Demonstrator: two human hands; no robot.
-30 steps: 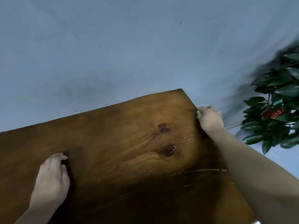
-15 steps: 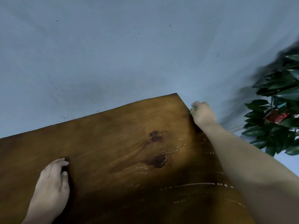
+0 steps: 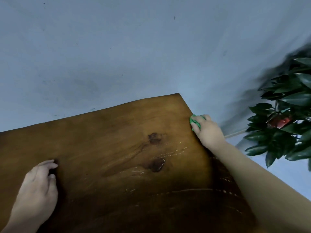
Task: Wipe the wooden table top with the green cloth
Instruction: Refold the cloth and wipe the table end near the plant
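Note:
The brown wooden table top fills the lower half of the head view, with two dark knots and faint wet streaks near its middle. My right hand rests at the table's right edge near the far corner, closed around a bunched green cloth that shows only at my fingertips. My left hand lies on the table at the lower left, fingers slightly apart and holding nothing.
A grey-blue wall stands right behind the table's far edge. A leafy green plant with something red inside it sits to the right, beyond the table's right edge, on a pale floor.
My right hand has stayed at the right edge near the far corner, shifting slightly along it, and more of the green cloth now shows. My left hand has stayed in place.

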